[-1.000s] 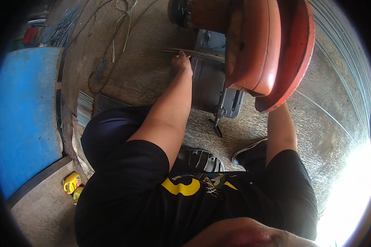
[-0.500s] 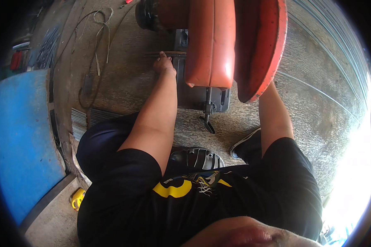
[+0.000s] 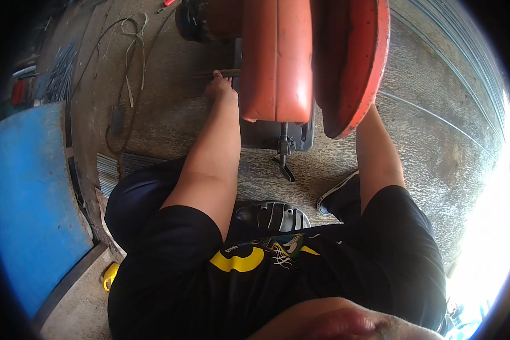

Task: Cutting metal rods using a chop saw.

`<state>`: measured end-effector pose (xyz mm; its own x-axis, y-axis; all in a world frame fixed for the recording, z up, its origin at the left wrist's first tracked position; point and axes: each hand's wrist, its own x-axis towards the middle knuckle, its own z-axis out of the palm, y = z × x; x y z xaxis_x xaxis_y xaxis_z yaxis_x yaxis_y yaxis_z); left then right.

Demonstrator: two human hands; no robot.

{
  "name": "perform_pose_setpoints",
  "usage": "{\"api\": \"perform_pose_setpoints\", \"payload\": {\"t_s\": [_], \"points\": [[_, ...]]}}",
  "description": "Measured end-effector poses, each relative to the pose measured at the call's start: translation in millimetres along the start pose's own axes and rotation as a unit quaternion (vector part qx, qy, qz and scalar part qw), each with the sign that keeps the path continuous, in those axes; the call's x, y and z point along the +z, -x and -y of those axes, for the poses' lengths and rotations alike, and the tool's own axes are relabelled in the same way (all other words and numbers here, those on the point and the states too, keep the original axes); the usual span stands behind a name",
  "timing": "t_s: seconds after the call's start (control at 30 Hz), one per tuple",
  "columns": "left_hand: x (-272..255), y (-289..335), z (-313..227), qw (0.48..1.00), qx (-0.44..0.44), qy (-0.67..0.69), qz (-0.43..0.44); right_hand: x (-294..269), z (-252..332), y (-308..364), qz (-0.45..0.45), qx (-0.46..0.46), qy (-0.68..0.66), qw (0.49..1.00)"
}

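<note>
A cut-off saw with an orange body [image 3: 276, 68] and a round orange blade guard [image 3: 368, 62] stands in front of me. Its dark base [image 3: 260, 136] carries a threaded clamp screw with a crank handle [image 3: 285, 161]. On the left of the saw, my left hand [image 3: 221, 88] is closed around a thin metal bar [image 3: 230, 72], which runs in under the saw body. My right forearm [image 3: 377, 144] reaches up behind the guard. The guard hides my right hand, so its fingers and anything in them are out of sight.
Left of me leans a blue sheet [image 3: 31, 204], with a yellow object [image 3: 110, 276] below it. A cord [image 3: 133, 62] loops over the floor at the upper left. Metal lengths [image 3: 107, 173] lie by my left knee, and long thin rods [image 3: 453, 51] along the right.
The saw's orange body sits farther left in view and looks slightly larger. My left hand has shifted a little left, still on the bar. The whole view has moved slightly too.
</note>
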<state>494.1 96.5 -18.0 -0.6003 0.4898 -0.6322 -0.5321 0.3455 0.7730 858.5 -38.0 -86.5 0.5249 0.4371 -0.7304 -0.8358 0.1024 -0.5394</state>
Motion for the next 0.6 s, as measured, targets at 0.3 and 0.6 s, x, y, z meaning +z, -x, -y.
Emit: {"api": "perform_pose_setpoints", "payload": {"t_s": [0.3, 0.6], "points": [[-6.3, -17.0, 17.4, 0.996, 0.006, -0.001, 0.094, -0.9, -5.6, -9.0, -0.012, -0.015, 0.014, 1.0], [-10.1, -21.5, 29.7, 0.991, 0.033, -0.019, 0.126, -1.0, 8.4, 10.8, 0.015, 0.041, 0.002, 0.999]]}}
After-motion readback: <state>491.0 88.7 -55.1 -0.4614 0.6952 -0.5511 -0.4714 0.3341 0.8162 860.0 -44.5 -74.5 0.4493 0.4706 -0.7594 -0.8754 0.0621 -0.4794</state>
